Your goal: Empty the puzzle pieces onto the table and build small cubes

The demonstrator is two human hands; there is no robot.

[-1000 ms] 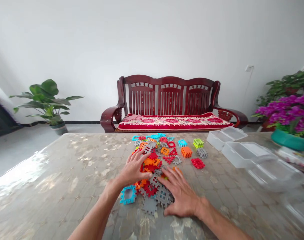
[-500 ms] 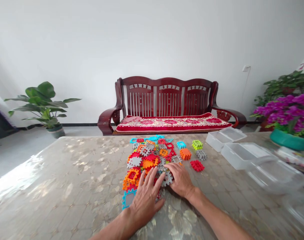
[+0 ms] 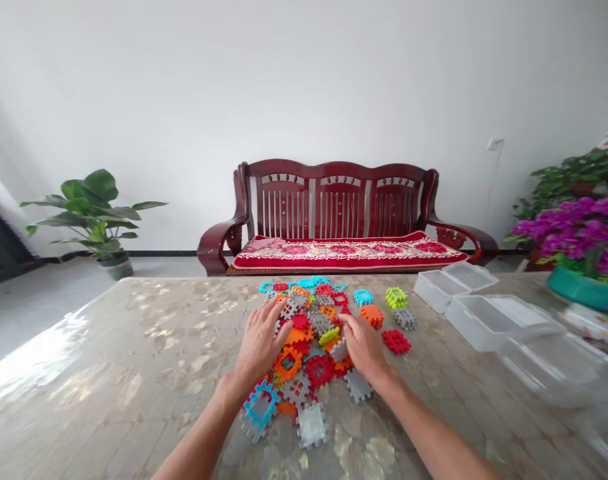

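A loose heap of toothed plastic building tiles [image 3: 319, 369] in red, orange, grey, blue and yellow-green spreads over the table. My left hand [image 3: 258, 337] rests along the heap's left side, palm down, fingers stretched forward and thumb apart. On the opposite side, my right hand [image 3: 364, 345] touches the tiles with its index finger extended; its other fingers are partly hidden. Beside that hand are a tilted grey tile [image 3: 339, 350] and a yellow-green tile [image 3: 329, 336]. A blue square-frame tile [image 3: 261, 403] lies at the near left of the heap, and a pale grey tile [image 3: 312, 425] at its near edge.
Right of the heap stand small stacks of tiles: blue [image 3: 363, 297], orange [image 3: 371, 316], yellow-green [image 3: 397, 297], grey [image 3: 405, 319] and red [image 3: 396, 342]. Clear plastic boxes [image 3: 477, 327] and a teal flower pot [image 3: 581, 291] are farther right. A wooden bench [image 3: 217, 243] stands behind the table.
My left hand has moved forward and left from the near part of the heap, uncovering tiles there. My right hand has shifted slightly forward, and the near tiles lie more spread out.
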